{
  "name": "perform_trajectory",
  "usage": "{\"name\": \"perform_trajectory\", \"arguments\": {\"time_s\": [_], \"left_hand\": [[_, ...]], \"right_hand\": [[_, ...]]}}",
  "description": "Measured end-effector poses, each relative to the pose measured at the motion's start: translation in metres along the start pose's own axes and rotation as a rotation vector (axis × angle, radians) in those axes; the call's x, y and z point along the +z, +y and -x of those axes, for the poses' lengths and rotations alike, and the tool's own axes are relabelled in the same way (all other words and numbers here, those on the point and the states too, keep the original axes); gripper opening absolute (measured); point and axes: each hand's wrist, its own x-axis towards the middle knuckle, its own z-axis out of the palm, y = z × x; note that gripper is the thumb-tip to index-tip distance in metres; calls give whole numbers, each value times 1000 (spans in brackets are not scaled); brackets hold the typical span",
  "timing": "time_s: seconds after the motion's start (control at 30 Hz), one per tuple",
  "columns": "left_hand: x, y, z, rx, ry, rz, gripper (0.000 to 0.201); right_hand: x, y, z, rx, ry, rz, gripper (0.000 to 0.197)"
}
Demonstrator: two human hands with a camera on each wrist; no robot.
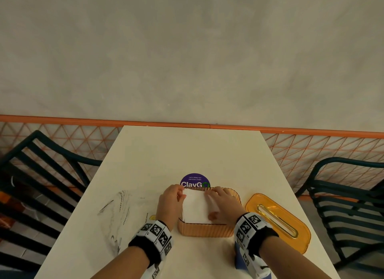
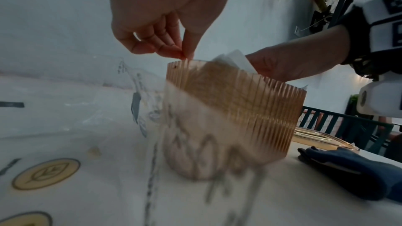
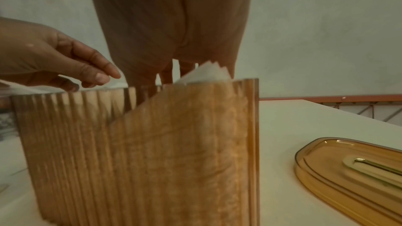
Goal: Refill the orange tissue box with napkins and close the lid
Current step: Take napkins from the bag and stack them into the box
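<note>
The ribbed orange tissue box (image 1: 205, 230) stands open on the white table (image 1: 187, 152). A stack of white napkins (image 1: 195, 206) sits tilted inside it, one corner poking above the rim (image 3: 206, 72). My right hand (image 1: 212, 201) lies on the right side of the stack, fingers straight and reaching down into the box, thumb on top. My left hand (image 1: 180, 192) hovers at the box's far left corner, fingers loosely curled, tips touching the rim and the napkins' edge (image 2: 185, 56). The orange lid (image 1: 278, 220) with a gold slot lies flat on the table, right of the box.
A crumpled clear plastic wrapper (image 1: 118, 212) lies left of the box. A purple round sticker (image 1: 195, 181) is on the table just behind it. A dark blue cloth (image 2: 352, 169) lies near the front right. Dark slatted chairs (image 1: 35, 174) flank the table; a wall is beyond.
</note>
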Motion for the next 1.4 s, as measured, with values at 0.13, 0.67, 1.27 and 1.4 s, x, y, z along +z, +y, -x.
{"name": "perform_trajectory", "arguments": {"time_s": [0.13,0.67,1.27,1.4], "left_hand": [[2,-1,3,54,16,-65,14],[21,28,-26,311,-342,-629,37],[19,20,-18,480,-235,-590,31],[27,21,-24,271,-317,-435,34]], "right_hand": [[-2,1,-4,25,7,-19,82],[-9,3,-2,85,17,-94,71],[-22,15,-1,69,-6,-67,79],[-20,13,-1,59,-25,-57,80]]}}
